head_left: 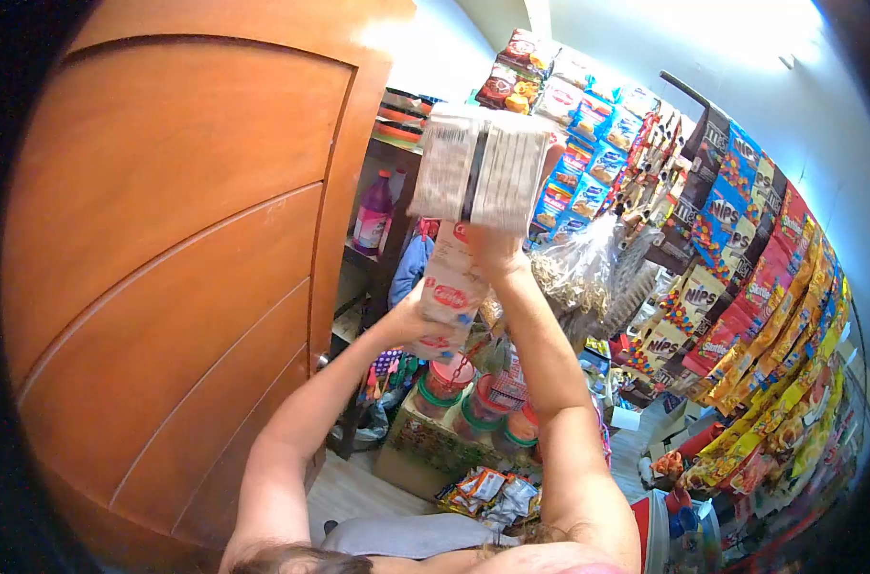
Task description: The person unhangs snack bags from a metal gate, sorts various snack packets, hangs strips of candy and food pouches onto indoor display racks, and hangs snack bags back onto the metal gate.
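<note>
A long strip of pale sachets with red print (454, 292) hangs in front of me at the middle of the view. Its upper part is a folded stack with barcodes on the backs (506, 177), slightly blurred. My right hand (500, 251) is raised and closed around the strip just under this stack. Lower down, my left hand (414, 320) grips the strip's left edge near its bottom end, fingers partly behind it. Right behind the stack hang rows of blue and brown sachets (578, 177).
A wooden door (186, 239) fills the left side. Beside it, a shelf holds a purple bottle (373, 212). Hanging snack packs (731, 249) line the right. Below stand red-lidded jars (483, 407) on a box, with loose packets (492, 496) near the floor.
</note>
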`<state>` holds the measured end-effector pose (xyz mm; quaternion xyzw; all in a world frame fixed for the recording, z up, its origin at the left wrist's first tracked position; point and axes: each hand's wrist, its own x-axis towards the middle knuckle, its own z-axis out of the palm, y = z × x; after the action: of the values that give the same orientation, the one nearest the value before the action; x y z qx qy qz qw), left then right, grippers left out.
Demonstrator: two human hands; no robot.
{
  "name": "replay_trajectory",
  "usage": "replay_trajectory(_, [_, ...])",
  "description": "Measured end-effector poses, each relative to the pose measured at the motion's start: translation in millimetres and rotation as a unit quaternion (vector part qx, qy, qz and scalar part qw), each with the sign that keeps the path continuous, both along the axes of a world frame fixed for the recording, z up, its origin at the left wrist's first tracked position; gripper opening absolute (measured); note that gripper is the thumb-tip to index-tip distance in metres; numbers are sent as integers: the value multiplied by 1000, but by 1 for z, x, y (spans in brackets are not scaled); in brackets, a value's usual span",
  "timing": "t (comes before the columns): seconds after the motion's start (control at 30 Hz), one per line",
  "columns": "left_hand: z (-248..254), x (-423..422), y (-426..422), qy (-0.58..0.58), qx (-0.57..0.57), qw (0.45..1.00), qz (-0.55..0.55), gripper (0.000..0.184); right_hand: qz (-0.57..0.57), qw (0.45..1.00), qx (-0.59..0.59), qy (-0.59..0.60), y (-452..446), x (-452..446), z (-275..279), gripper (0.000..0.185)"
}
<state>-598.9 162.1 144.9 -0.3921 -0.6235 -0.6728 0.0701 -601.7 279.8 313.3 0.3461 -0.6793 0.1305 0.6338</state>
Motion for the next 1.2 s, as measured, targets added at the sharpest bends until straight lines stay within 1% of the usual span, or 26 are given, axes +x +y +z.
replay_trajectory(0.07, [14,-6,14,-49,55,997,-32,80,6,994,-7,110,-12,12,31,63])
replay_trajectory(0.1, [24,-12,22,-74,81,993,-47,78,-33,991,11,127,-7,2,43,63])
replay_trajectory(0.13, [34,-26,30,-15,90,996,-22,73,-48,987,17,153,-2,-7,61,58])
replay_trajectory(0.2, [66,-63,47,106,108,988,33,62,-83,968,22,236,10,-21,116,50])
replay_trajectory(0.27, [146,-65,53,218,120,966,70,59,-182,930,-15,318,22,-40,189,42])
replay_trajectory(0.3, [180,-88,63,146,131,980,28,59,-332,888,-68,311,33,-58,226,48])
replay_trajectory(0.33, [208,-111,73,69,142,987,-14,59,-342,888,-95,294,52,-79,249,46])
replay_trajectory(0.37, [234,-112,73,84,136,987,0,62,-352,886,-120,276,73,-102,272,45])
replay_trajectory(0.4, [250,-130,79,127,119,985,19,62,-166,966,-59,188,67,-69,269,48])
replay_trajectory(0.43, [255,-137,84,75,121,989,-40,62,-219,960,-44,167,80,-84,268,50])
replay_trajectory(0.5, [256,-119,86,38,44,998,22,59,-315,940,-18,130,103,-115,267,55])
replay_trajectory(0.53, [250,-122,92,37,20,998,38,62,-264,962,-54,39,111,-122,253,56])
replay_trajectory(0.57, [243,-132,99,41,-1,997,58,66,-332,941,-58,29,112,-114,232,63])
replay_trajectory(0.6, [224,-156,115,19,44,998,41,69,-284,955,-81,-26,119,-118,217,66])
replay_trajectory(0.63, [212,-164,123,20,58,996,67,60,-234,963,-103,-82,126,-124,202,69])
replay_trajectory(0.7, [200,-174,133,56,67,994,60,48,-200,935,-202,-214,132,-128,181,72])
replay_trajectory(0.73, [195,-177,135,48,70,994,65,46,-260,929,-214,-154,132,-131,167,77])
replay_trajectory(0.77, [189,-179,136,39,72,994,70,45,-233,931,-205,-192,137,-133,164,81])
replay_trajectory(0.8, [180,-181,136,27,72,994,76,43,-155,940,-203,-227,142,-134,159,81])
replay_trajectory(0.83, [175,-184,133,24,93,994,57,41,-74,942,-197,-261,145,-136,155,82])
replay_trajectory(0.9, [163,-192,130,16,134,991,18,38,-8,946,-221,-236,155,-165,146,81])
replay_trajectory(0.93, [158,-191,129,-3,150,989,11,36,0,941,-212,-262,159,-174,146,81])
replay_trajectory(1.03, [139,-176,123,-74,205,975,-30,34,-5,946,-173,-275,141,-168,147,82])
replay_trajectory(1.07, [130,-185,122,-49,182,982,-18,34,0,943,-205,-261,134,-172,144,71])
replay_trajectory(1.17, [133,-197,121,12,117,993,15,37,-102,949,-221,-200,124,-157,143,59])
replay_trajectory(1.2, [143,-181,113,12,41,998,47,42,-51,950,-237,-197,132,-174,144,52])
